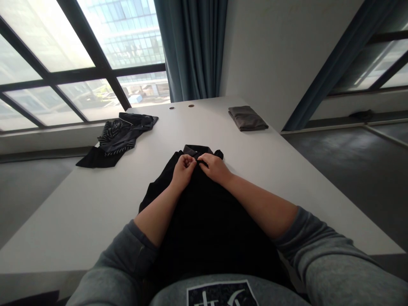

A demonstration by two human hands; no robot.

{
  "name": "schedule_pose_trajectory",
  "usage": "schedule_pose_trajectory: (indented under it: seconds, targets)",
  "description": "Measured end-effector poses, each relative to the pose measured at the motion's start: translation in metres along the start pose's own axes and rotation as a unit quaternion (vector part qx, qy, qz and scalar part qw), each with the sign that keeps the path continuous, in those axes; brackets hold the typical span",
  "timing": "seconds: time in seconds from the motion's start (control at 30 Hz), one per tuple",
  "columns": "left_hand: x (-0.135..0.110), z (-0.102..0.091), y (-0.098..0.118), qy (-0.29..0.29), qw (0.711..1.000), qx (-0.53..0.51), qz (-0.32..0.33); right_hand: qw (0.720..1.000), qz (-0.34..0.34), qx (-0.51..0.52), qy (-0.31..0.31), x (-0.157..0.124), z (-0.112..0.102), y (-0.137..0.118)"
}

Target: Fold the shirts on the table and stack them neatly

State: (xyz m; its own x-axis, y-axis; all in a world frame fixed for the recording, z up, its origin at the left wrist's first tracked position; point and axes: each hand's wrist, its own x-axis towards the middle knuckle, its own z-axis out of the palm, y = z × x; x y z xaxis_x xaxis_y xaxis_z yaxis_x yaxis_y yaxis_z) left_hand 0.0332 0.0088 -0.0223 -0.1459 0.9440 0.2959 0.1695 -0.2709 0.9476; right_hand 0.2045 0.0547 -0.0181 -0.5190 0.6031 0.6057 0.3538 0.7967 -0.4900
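A dark striped garment [119, 138] is found crumpled on the tabletop [76, 212], well left of the hands, out of the way of the work. A black shirt [204, 204] is laid lengthwise across the near edge, its collar [194, 149] turned away from the body, which appears to bring the neck opening within reach of both hands. The left hand [183, 171] is curled nearly closed and pinched on the shirt front below the collar. The right hand [215, 167] is similarly closed, its fingertips brought against the left's. Whether a button is held cannot be told. A folded grey garment [247, 118] is kept apart at the right, flat and squared.
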Motion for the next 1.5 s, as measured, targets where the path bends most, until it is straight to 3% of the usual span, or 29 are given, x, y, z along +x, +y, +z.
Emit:
schedule_pose_trajectory:
  seconds: [0.13, 0.33, 0.5, 0.73, 0.93, 1.1, 1.37, 1.5]
  targets:
    - [-0.003, 0.001, 0.002, -0.003, 0.999, 0.036, -0.012, 0.999, 0.005, 0.038, 0.003, -0.001, -0.003, 0.002]
    - [-0.002, 0.002, 0.002, -0.061, 0.998, -0.011, -0.023, 0.998, 0.019, 0.055, 0.022, -0.004, -0.003, 0.006]
    - [0.001, -0.002, 0.003, -0.057, 0.996, -0.039, -0.060, 0.999, -0.002, 0.034, 0.029, -0.006, 0.000, 0.007]
    - [0.003, -0.003, 0.001, -0.013, 0.997, 0.030, -0.071, 0.999, -0.018, 0.049, 0.006, -0.005, -0.001, 0.006]
    - [0.001, 0.002, -0.005, 0.030, 0.997, 0.024, -0.065, 0.993, 0.073, 0.097, -0.015, 0.000, -0.003, 0.002]
    - [0.000, 0.002, -0.003, 0.047, 0.997, 0.027, -0.057, 0.970, 0.169, 0.160, -0.069, 0.004, -0.008, -0.002]
    - [0.001, -0.002, -0.001, 0.011, 1.000, 0.004, 0.016, 0.936, 0.228, 0.255, -0.089, 0.006, -0.012, 0.008]
    - [0.002, -0.005, 0.002, -0.009, 0.999, -0.050, 0.003, 0.925, 0.216, 0.299, -0.094, 0.007, -0.013, 0.009]
